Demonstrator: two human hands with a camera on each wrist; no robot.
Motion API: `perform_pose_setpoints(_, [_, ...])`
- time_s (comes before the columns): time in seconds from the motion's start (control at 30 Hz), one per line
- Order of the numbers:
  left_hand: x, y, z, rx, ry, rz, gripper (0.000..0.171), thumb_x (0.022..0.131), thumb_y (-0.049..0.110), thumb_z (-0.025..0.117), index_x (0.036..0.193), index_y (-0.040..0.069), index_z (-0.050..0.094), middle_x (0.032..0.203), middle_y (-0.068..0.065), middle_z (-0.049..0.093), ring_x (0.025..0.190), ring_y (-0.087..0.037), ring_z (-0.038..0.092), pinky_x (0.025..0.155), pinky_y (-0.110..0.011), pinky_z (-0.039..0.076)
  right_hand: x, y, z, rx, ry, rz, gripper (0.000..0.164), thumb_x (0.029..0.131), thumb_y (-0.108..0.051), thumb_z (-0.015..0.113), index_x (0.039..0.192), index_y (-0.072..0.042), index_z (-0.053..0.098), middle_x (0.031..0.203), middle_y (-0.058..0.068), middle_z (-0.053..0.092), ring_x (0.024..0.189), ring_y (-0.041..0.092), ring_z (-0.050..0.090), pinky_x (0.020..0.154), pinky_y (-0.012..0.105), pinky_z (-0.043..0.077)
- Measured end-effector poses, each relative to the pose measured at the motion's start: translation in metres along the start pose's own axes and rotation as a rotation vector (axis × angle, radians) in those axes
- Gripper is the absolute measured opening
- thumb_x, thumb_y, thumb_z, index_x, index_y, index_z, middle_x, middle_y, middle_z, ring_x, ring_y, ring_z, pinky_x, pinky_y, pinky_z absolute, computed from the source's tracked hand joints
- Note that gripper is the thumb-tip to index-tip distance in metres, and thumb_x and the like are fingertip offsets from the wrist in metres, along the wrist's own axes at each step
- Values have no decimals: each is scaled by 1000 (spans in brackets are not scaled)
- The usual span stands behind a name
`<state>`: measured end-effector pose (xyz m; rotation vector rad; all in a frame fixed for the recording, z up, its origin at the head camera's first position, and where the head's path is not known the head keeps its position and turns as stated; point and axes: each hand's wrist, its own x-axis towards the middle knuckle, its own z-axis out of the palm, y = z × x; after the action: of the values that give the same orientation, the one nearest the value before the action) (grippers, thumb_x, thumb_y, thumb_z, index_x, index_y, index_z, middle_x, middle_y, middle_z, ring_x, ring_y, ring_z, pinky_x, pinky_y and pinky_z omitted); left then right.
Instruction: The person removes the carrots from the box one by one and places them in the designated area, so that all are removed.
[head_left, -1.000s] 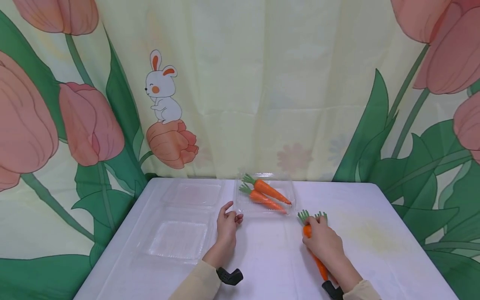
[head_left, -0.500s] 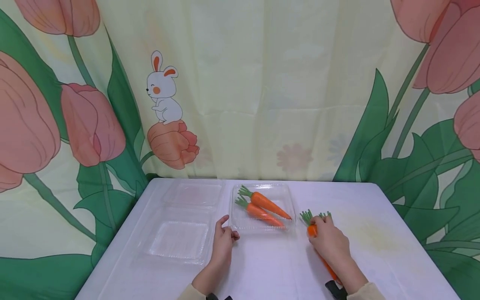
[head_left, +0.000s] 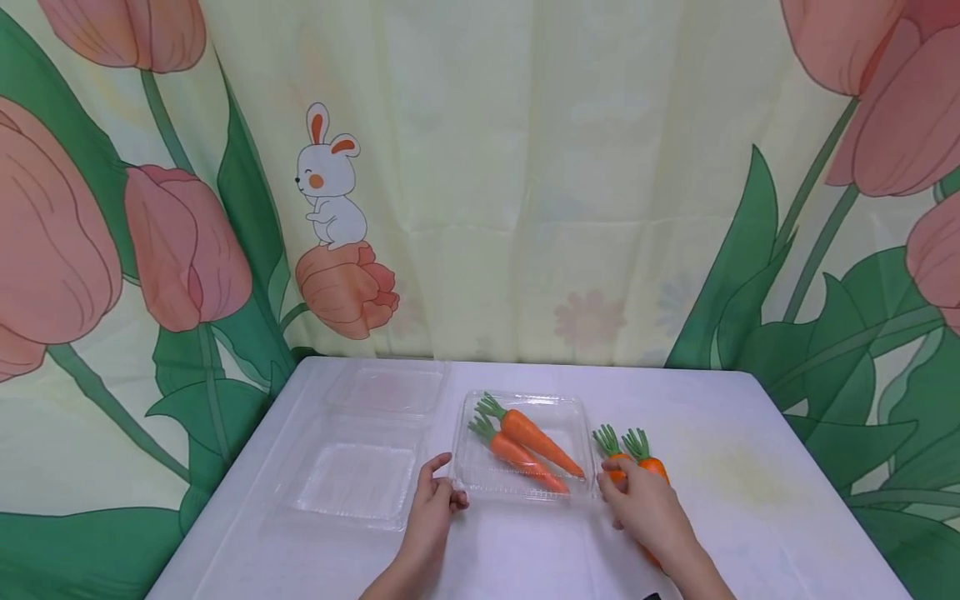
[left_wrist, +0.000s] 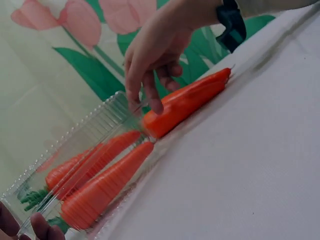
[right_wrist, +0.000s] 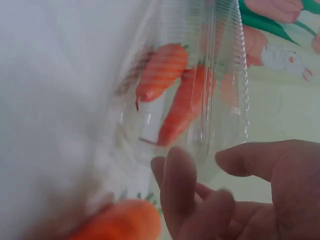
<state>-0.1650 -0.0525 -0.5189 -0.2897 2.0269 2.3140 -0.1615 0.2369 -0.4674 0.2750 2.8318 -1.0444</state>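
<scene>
Head view, clear tray (head_left: 577, 417) holding two carrots (head_left: 525, 442), both hands at its edges

Left hand (head_left: 431, 510): low on the table, fingers bent a little, thumb up.
Right hand (head_left: 645, 510): reaching forward, palm down, fingers loosely bent, tips pointing down.

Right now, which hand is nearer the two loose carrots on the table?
Right. The right hand lies over the loose carrots, fingers also at the clear tray's right edge. The left hand is across that tray, at its left corner.
</scene>
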Motion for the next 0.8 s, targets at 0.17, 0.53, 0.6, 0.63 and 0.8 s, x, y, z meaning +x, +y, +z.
perform_pose_setpoints(0.17, [-9, -3, -8, 11, -16, -32, 46, 103, 2, 32, 149, -2, 31, 91, -4, 46, 79, -16, 57, 76, -29, 51, -7, 7, 14, 250, -80, 82, 45, 100, -21, 63, 141, -4, 54, 90, 4, 70, 54, 23, 66, 51, 34, 53])
perform_pose_setpoints(0.53, [0, -2, -11, 17, -62, -66, 54, 94, 4, 56, 144, -1, 36, 96, -2, 51, 77, -15, 50, 70, -27, 47, -1, 24, 26, 581, -65, 120, 42, 104, -10, 56, 142, -2, 42, 99, 16, 67, 66, 26, 68, 61, 39, 61])
perform_pose_setpoints(0.6, [2, -4, -13, 14, -88, -69, 61, 93, 3, 59, 147, -1, 33, 101, -3, 52, 80, -14, 51, 72, -27, 48, -1, 26, 28, 647, -74, 128, 44, 105, -10, 57, 144, -2, 40, 101, 17, 65, 71, 27, 70, 65, 40, 63])
perform_pose_setpoints(0.63, [2, -5, -14, 13, -102, -68, 64, 92, 2, 61, 148, -1, 32, 104, -5, 53, 82, -14, 52, 73, -27, 49, 0, 26, 29, 670, -76, 134, 45, 104, -9, 58, 144, -2, 39, 102, 18, 65, 74, 27, 71, 68, 40, 63])
perform_pose_setpoints(0.8, [2, -7, -18, 4, -150, -55, 71, 92, 1, 66, 153, 1, 29, 111, -7, 55, 84, -13, 56, 75, -26, 51, 0, 27, 31, 738, -79, 139, 50, 103, -7, 60, 147, -2, 37, 105, 18, 65, 81, 28, 72, 73, 39, 63])
